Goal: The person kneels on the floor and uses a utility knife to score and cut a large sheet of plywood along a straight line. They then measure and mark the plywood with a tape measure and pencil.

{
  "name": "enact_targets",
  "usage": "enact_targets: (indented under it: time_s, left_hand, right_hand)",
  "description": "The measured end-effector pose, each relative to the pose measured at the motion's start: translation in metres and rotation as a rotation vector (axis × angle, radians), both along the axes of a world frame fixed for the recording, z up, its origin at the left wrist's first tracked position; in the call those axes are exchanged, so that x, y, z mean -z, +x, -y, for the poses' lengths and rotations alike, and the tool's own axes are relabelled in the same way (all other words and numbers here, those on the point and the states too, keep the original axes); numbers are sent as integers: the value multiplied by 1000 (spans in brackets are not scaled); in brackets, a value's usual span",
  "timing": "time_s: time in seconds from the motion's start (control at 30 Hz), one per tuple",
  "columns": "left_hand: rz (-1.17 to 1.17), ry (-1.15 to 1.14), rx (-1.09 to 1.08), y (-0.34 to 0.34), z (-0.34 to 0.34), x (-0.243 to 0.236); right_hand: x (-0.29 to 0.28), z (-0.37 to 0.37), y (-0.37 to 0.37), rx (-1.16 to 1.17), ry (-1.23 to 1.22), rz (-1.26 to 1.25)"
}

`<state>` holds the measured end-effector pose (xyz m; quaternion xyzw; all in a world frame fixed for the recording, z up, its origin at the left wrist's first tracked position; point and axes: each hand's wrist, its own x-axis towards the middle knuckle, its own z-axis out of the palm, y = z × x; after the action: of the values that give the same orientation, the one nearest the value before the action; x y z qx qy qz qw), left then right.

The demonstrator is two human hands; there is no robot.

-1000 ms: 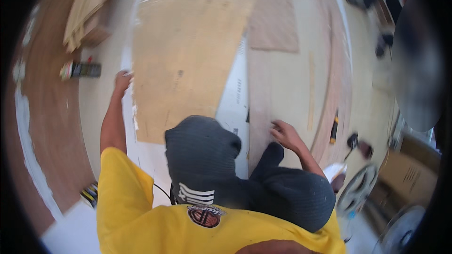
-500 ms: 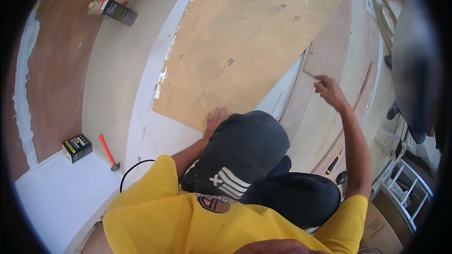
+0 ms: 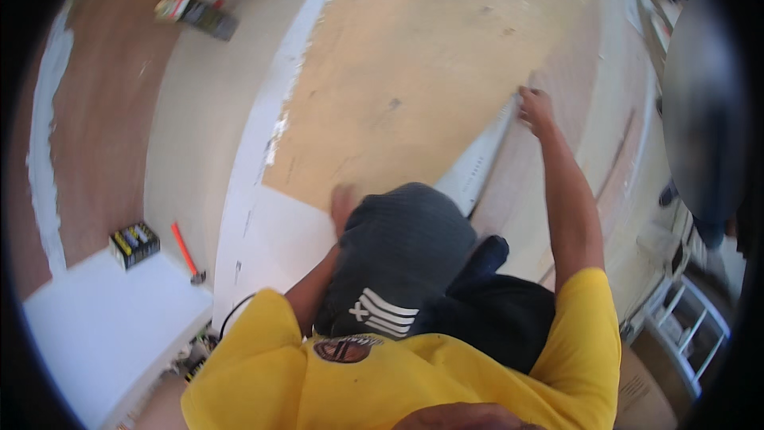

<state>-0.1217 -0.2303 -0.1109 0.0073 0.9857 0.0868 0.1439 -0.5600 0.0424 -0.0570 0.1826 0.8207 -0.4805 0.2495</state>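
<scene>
The tan sheet (image 3: 398, 64) stretches forward from the left hand (image 3: 342, 205), its long axis running away. That hand blurs at the sheet's near edge; the right hand (image 3: 535, 110) curls beside its right edge. I cannot tell whether either grips.

Bare hands, two: the left hand (image 3: 344, 204), blurred, close to the centre toward 8 o'clock, and the right hand (image 3: 535, 109) at 2 o'clock. Tan sheets, one: the tan sheet (image 3: 398, 72) at 12 o'clock. Tins, two: a short black tin (image 3: 134, 244) near 9 o'clock and a taller tin (image 3: 208, 19) between 10 and 11 o'clock. One orange-handled hammer (image 3: 184, 248) between 8 and 9 o'clock, one white barred frame (image 3: 675, 301) near 4 o'clock, one cardboard box (image 3: 643, 392) between 4 and 5 o'clock
</scene>
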Motion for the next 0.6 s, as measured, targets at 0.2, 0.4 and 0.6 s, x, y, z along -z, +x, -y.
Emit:
enact_targets:
  time_s: [0.2,0.4,0.6]
  left_hand:
    - [51,33,25,-6,17,-26]
    - [66,7,15,-9,27,-41]
    - [44,-19,22,-15,35,-53]
  right_hand:
    - [59,6,-33,89,-41,-19]
    - [55,34,-38,330,69,5]
    - [-27,39,-39,118,-671,-70]
